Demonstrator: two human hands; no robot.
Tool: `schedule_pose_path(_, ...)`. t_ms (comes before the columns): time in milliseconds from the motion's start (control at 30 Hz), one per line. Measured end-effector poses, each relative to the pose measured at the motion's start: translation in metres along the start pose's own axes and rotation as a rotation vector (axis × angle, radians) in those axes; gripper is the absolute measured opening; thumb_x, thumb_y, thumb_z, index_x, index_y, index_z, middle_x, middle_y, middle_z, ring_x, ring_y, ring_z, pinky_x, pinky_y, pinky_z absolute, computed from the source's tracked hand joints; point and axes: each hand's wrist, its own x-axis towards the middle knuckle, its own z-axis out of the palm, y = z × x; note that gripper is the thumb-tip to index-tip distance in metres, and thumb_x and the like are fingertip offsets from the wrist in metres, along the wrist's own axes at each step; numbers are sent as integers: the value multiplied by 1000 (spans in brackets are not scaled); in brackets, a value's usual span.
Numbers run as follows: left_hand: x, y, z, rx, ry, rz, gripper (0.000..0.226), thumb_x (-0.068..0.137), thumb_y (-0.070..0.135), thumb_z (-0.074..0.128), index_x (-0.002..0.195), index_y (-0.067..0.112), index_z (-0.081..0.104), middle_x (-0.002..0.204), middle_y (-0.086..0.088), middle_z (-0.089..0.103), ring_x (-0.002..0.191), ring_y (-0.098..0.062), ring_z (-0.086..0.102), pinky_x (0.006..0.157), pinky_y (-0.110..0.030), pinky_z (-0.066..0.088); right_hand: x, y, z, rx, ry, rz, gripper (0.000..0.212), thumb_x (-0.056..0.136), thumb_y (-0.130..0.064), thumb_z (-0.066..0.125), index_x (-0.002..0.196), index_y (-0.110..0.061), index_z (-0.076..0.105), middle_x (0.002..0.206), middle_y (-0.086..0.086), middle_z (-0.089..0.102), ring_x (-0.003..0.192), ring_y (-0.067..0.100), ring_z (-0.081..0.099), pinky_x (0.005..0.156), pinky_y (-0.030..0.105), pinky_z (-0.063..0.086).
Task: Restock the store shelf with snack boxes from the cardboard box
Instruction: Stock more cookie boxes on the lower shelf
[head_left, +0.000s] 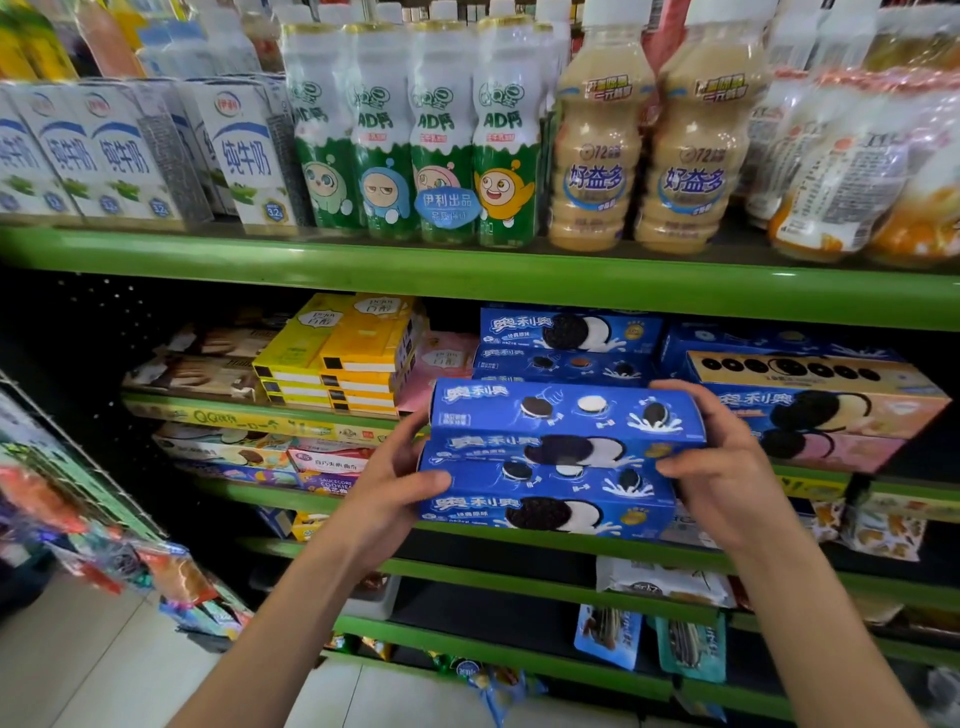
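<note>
Two blue cookie boxes, stacked one on the other, hang in front of the green snack shelf (249, 415). The upper blue box (566, 410) lies on the lower blue box (545, 499). My left hand (395, 483) grips the stack's left end, thumb across the lower box. My right hand (722, 467) grips the right end, fingers over the top box's corner. More blue cookie boxes (566, 338) stand stacked on the shelf just behind the held pair. No cardboard box is in view.
Yellow boxes (343, 358) sit left of the blue stack, orange and pink cookie boxes (821, 410) to its right. Milk cartons (130, 150) and drink bottles (467, 135) fill the shelf above. A wire rack of bagged snacks (104, 530) juts out at lower left.
</note>
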Motion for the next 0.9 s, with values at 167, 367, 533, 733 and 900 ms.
schedule_pose_path(167,-7,1,-8,46,-75,-8,93,56,20,95,136,36,51,132,-11,62,118,-33,62,85,-40,57,-2,-1,-1,-61,11,-40,73,59,37,40,104,-18,60,88,1,71,84,16,68,64,30,59)
schedule_pose_path(367,-8,1,-12,58,-68,10,91,56,22,95,135,37,53,132,-11,62,117,-33,62,85,-38,56,-5,-1,5,-41,0,-67,75,59,40,38,102,-18,59,90,-1,73,85,14,69,67,29,60)
schedule_pose_path(533,-9,3,-13,68,-61,6,95,56,24,95,139,33,49,131,-12,62,117,-33,62,84,-38,57,-6,-1,7,-44,-1,-69,75,57,37,42,99,-22,64,93,-1,72,87,14,68,70,30,60)
schedule_pose_path(733,-11,3,-16,66,-42,-6,100,56,23,95,141,29,44,131,-12,62,118,-34,61,84,-40,57,-7,-2,9,-24,-30,-78,70,49,22,52,91,-30,72,92,0,73,87,15,69,69,30,60)
schedule_pose_path(900,-9,3,-17,69,-63,1,96,60,22,94,142,30,45,132,-14,61,120,-36,60,85,-41,57,-9,-3,9,-19,-35,-72,69,49,21,53,91,-30,72,92,1,73,88,16,69,67,31,60)
